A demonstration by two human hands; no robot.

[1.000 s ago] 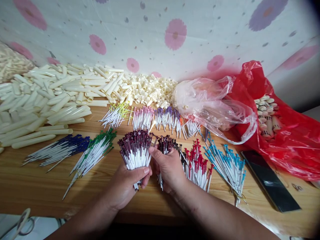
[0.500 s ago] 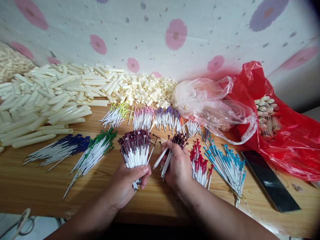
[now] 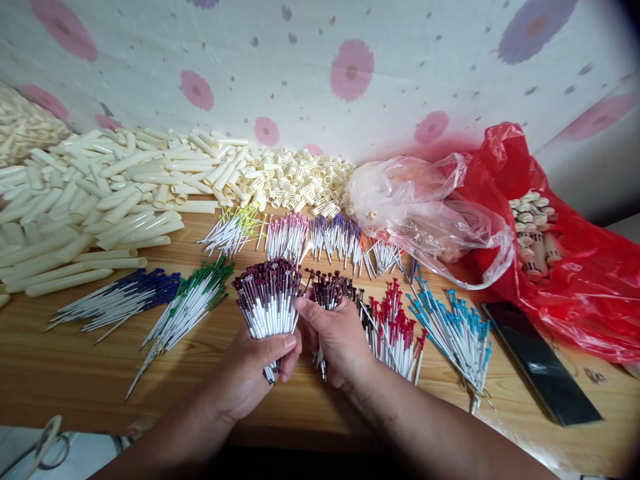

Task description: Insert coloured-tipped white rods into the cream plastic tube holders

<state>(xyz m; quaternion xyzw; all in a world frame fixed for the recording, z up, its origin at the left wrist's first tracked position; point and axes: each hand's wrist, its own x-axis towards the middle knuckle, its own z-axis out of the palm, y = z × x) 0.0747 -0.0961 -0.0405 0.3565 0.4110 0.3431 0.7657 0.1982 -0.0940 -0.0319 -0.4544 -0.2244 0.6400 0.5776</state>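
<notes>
My left hand [image 3: 250, 373] is closed round a thick bundle of pen refills [image 3: 273, 300], white tubes with dark maroon plastic ends, held upright and fanned at the top. Beside it, my right hand [image 3: 345, 340] grips a smaller bundle of maroon-ended pen refills [image 3: 327, 291], its thumb close against the left bundle. Just past my right hand lie black-ended refills [image 3: 361, 303], partly hidden, and red-ended refills [image 3: 397, 327]. Green-ended refills [image 3: 190, 307] and dark blue-ended refills [image 3: 123, 300] rest left of my hands.
Cream pen barrels [image 3: 115, 180] and short cream pieces [image 3: 300, 180] are heaped at the back. Yellow refills [image 3: 230, 230], pink refills [image 3: 287, 233] and purple refills [image 3: 337, 233] line the middle. Rightward are light-blue refills [image 3: 457, 333], a clear bag [image 3: 425, 200], a red bag [image 3: 590, 280] and a black phone [image 3: 543, 363].
My right hand has moved left, bringing its bundle up against the left one. The black-ended refills beside the red ones have come into view. My left hand has barely moved.
</notes>
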